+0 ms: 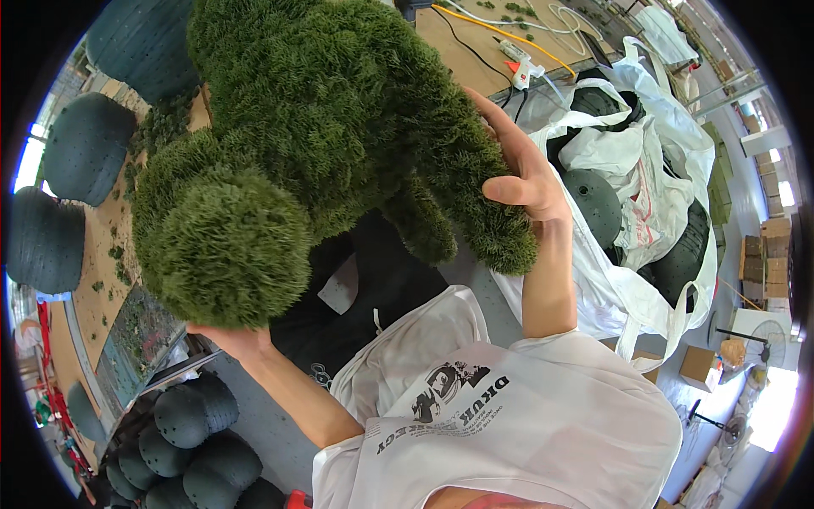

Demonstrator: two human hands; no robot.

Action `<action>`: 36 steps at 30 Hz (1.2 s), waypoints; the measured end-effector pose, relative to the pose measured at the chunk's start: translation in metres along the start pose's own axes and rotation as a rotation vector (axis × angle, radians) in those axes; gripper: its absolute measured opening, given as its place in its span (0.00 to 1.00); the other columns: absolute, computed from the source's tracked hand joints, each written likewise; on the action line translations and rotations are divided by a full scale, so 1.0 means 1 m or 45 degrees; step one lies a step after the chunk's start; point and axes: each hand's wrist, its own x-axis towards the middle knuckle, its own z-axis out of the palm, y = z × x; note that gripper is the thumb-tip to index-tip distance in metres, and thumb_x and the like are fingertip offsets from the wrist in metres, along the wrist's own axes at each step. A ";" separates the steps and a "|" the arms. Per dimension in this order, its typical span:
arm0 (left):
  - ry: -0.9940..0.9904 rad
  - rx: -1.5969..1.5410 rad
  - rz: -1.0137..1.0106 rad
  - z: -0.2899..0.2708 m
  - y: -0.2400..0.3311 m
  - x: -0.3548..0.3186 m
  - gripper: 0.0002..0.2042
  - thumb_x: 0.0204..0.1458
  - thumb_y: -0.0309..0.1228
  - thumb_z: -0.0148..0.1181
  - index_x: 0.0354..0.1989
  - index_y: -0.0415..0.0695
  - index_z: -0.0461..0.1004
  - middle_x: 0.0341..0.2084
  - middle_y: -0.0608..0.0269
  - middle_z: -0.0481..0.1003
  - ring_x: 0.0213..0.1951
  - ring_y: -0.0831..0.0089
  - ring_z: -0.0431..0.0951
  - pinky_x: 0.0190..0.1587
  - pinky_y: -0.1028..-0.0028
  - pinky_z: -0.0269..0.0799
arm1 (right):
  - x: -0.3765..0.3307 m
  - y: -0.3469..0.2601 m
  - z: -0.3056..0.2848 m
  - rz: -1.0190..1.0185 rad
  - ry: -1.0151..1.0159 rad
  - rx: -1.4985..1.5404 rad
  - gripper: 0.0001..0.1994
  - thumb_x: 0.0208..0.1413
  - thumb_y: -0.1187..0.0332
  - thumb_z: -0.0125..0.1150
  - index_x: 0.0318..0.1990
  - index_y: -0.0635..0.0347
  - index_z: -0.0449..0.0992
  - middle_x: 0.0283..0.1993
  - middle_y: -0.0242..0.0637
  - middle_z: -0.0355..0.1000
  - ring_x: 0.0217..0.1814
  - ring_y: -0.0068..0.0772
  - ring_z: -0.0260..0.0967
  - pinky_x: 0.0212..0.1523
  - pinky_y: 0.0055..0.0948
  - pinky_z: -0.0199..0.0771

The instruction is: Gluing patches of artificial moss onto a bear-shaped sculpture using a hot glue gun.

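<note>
A large figure covered in green artificial grass, shaped like an animal with limbs, lies tilted over the near side of the workbench. Low on its left is a round, ball-like end. My left hand supports this end from below, its fingers mostly hidden by the grass. On the other side, my right hand grips a long limb, thumb on top and fingers behind it. Between the hands, a shorter limb hangs down.
On the brown bench are green scraps. Stacked dark perforated shells stand along the left, with more dark shells heaped below. A white glue gun and cables lie at the back. Right, a big white sack holds dark shells.
</note>
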 end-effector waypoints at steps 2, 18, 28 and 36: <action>0.113 0.056 0.018 0.015 0.004 0.002 0.46 0.58 0.73 0.46 0.78 0.55 0.52 0.75 0.58 0.55 0.74 0.52 0.56 0.73 0.44 0.58 | 0.005 -0.006 0.008 0.003 -0.014 -0.019 0.54 0.44 0.66 0.75 0.77 0.70 0.48 0.76 0.49 0.56 0.79 0.41 0.53 0.77 0.35 0.51; 0.176 0.850 0.250 -0.063 -0.026 0.040 0.27 0.75 0.45 0.40 0.71 0.36 0.61 0.55 0.60 0.72 0.44 0.75 0.71 0.45 0.74 0.69 | 0.030 -0.019 0.077 0.052 -0.031 -0.320 0.50 0.48 0.72 0.74 0.77 0.70 0.48 0.75 0.53 0.57 0.76 0.42 0.57 0.75 0.38 0.56; -0.696 0.664 0.892 0.059 -0.035 -0.072 0.10 0.51 0.14 0.63 0.42 0.35 0.76 0.39 0.54 0.74 0.43 0.63 0.74 0.48 0.68 0.71 | 0.046 -0.036 0.089 0.029 -0.084 -0.631 0.48 0.50 0.74 0.71 0.77 0.71 0.48 0.76 0.53 0.57 0.78 0.41 0.54 0.77 0.36 0.51; -0.700 0.675 1.142 0.160 -0.026 0.004 0.11 0.55 0.24 0.69 0.46 0.44 0.82 0.40 0.62 0.76 0.38 0.69 0.76 0.42 0.72 0.73 | 0.059 -0.044 0.104 0.093 -0.047 -0.845 0.48 0.48 0.68 0.74 0.76 0.67 0.53 0.74 0.57 0.59 0.80 0.46 0.49 0.76 0.38 0.47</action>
